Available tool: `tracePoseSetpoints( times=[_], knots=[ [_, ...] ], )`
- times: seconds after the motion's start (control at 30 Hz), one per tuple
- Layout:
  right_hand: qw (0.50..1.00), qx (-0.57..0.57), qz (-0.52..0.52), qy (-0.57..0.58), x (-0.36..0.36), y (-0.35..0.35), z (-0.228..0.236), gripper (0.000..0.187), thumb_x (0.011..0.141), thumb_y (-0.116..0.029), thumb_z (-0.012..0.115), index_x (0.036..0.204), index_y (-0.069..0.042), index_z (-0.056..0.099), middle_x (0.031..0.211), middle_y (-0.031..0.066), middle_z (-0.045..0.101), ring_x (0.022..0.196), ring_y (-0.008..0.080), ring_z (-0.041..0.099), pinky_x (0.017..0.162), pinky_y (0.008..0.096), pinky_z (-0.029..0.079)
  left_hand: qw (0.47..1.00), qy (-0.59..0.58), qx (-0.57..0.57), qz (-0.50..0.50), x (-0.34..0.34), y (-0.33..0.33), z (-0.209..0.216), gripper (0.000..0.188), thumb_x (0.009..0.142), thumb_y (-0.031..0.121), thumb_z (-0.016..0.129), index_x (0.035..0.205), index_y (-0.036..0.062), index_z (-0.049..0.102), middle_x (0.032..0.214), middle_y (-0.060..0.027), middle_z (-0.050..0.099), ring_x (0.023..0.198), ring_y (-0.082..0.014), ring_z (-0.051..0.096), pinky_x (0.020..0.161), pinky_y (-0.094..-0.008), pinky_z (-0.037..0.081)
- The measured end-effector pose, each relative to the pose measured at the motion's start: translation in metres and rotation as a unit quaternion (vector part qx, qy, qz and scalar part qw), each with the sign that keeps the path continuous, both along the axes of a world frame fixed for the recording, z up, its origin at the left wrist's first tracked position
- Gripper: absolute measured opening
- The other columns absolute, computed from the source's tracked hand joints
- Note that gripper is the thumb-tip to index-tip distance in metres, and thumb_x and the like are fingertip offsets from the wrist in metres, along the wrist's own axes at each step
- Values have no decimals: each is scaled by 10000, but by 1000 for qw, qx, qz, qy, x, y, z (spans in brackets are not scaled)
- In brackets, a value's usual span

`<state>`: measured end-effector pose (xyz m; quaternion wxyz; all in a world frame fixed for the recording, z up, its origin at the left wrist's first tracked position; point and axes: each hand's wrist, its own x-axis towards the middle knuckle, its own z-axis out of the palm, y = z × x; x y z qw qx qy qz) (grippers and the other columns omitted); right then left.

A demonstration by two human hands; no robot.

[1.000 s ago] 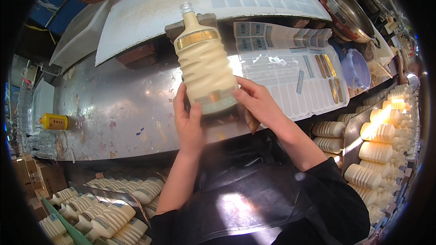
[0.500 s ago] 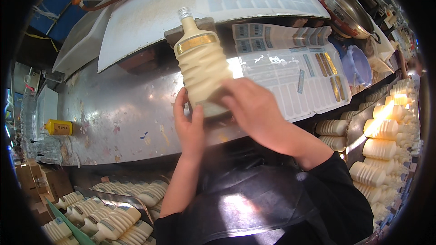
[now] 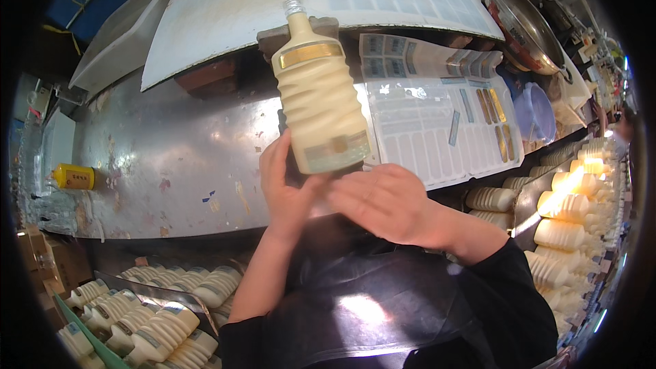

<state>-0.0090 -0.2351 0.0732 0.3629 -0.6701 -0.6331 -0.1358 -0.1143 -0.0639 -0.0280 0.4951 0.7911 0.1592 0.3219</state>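
A cream, wavy-ribbed bottle (image 3: 321,96) lies tilted with its clear threaded neck pointing away, its shoulder against a grey block (image 3: 270,39). A gold band crosses its shoulder, and a pale greenish label (image 3: 337,152) with a brownish middle wraps the front near the base. My left hand (image 3: 283,181) holds the bottle's lower left edge, fingers along the side and thumb below the base. Just below the base is my right hand (image 3: 383,201), its fingers stretched out, flat and slightly blurred, with nothing visible in them.
Sticker sheets (image 3: 437,130) with gold and blue strips lie right of the bottle. Beyond them are a white board (image 3: 225,14), a metal pan (image 3: 523,20) and a lilac bucket (image 3: 535,113). A yellow bottle (image 3: 74,176) lies left. Cream bottles fill crates at lower left (image 3: 164,328) and right (image 3: 557,232).
My right hand has come off the bottle's lower front and moved down below its base, uncovering the label. My left thumb has slid from the front to below the base.
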Motion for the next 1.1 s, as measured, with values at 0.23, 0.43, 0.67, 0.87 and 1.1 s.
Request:
tracePoseSetpoints(
  times=[0.23,0.43,0.67,0.87,1.1],
  knots=[
    [997,-20,7,-71,-14,12,13,301,746,-25,740,1045,-58,722,1006,75,744,856,218,722,697,316,488,997,-29,63,26,4,-7,18,775,686,166,906,1386,42,598,1290,-134,592,1201,-310,560,1044,-416,453],
    [986,-98,-64,-117,-10,11,23,394,720,-87,705,1110,-32,720,1084,101,726,930,212,709,765,312,498,995,-50,75,54,3,-6,10,735,679,174,889,1353,49,624,1256,-141,610,1164,-334,573,1000,-435,478],
    [980,-111,-68,-152,-30,34,23,467,681,-90,687,1141,-10,702,1106,109,699,949,219,696,745,314,485,992,-48,94,75,7,-7,10,639,694,124,812,1308,36,656,1218,-142,634,1123,-347,601,981,-438,493],
    [968,-216,-127,-9,-12,28,41,212,879,-81,699,1089,-68,721,891,77,748,708,225,720,595,334,508,994,-50,78,50,4,-4,12,701,674,127,833,1337,37,620,1250,-142,626,1169,-353,572,1025,-447,463],
    [899,-75,-234,363,0,5,13,242,924,-143,722,1133,-22,698,734,65,698,660,69,623,582,258,492,999,6,-25,42,13,-14,6,851,745,233,822,1442,-16,403,1326,-183,481,1258,-350,463,1098,-468,373]
  ],
)
